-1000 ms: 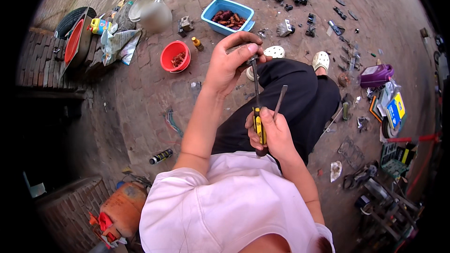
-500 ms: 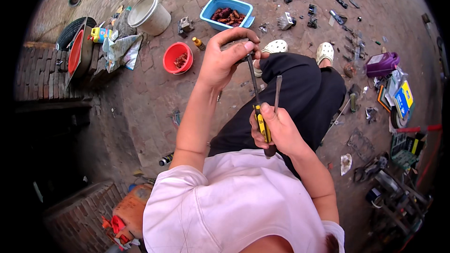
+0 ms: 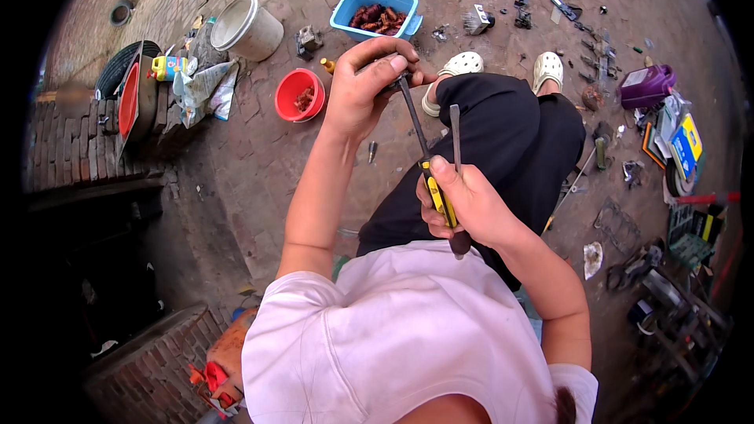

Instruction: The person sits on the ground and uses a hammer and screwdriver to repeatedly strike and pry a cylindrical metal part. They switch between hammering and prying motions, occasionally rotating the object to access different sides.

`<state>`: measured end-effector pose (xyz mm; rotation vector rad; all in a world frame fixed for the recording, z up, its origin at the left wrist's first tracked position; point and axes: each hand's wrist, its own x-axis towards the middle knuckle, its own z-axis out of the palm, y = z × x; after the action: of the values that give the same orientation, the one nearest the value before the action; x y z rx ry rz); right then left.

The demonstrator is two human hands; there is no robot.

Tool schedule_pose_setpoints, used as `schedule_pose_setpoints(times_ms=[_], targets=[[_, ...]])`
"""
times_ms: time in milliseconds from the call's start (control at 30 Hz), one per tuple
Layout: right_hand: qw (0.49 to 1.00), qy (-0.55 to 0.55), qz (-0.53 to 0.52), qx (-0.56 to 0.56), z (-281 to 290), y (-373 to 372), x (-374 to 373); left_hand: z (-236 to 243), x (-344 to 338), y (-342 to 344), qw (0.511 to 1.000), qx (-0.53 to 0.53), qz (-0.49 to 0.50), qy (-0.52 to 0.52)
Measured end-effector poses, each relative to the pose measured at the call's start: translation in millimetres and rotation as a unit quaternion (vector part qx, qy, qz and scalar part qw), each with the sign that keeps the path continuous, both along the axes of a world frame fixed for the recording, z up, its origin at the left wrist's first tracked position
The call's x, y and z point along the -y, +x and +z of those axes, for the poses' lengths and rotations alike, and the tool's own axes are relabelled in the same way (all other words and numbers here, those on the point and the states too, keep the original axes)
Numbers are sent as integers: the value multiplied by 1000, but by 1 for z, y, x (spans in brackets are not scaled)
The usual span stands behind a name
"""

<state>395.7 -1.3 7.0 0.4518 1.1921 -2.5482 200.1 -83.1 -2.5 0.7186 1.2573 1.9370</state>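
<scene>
My right hand [image 3: 471, 200] is wrapped round two screwdrivers. One screwdriver [image 3: 438, 192] has a yellow and black handle, and its long shaft slants up to my left hand. The second screwdriver [image 3: 456, 137] points its bare flat blade upward; its dark handle end comes out below my palm. Raised higher and to the left, my left hand [image 3: 363, 82] curls its fingers round a small dark part [image 3: 399, 81], mostly covered by the fingers. The shaft tip meets that part under my thumb; the exact contact is hidden.
Ahead stand a blue basin [image 3: 374, 12] of reddish-brown parts, a red bucket [image 3: 300, 95] and a white bucket [image 3: 247, 28]. Dark metal parts [image 3: 521, 8] lie scattered at the far right. A purple jug [image 3: 647, 86] is on the right. My legs [image 3: 503, 133] are below my hands.
The yellow-handled screwdriver leans a little more to the left at its tip, and my left hand sits slightly further left. Both hands keep their hold. The whole view has shifted slightly.
</scene>
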Motion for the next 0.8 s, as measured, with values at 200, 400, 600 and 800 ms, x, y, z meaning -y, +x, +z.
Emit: schedule_pose_setpoints(times_ms=[200,400,600,800], targets=[[999,-50,0,-1,-1,-6,-15,5,-2,-4,1000,-3,-8,-11],[998,-43,-27,-29,2,-11,-13,16,-1,-2,999,18,15,40],[998,-13,-33,-46,3,-17,6,28,22,5,991,38,61,114],[995,-23,-25,-89,-3,-27,21,39,49,20,972,65,151,171]])
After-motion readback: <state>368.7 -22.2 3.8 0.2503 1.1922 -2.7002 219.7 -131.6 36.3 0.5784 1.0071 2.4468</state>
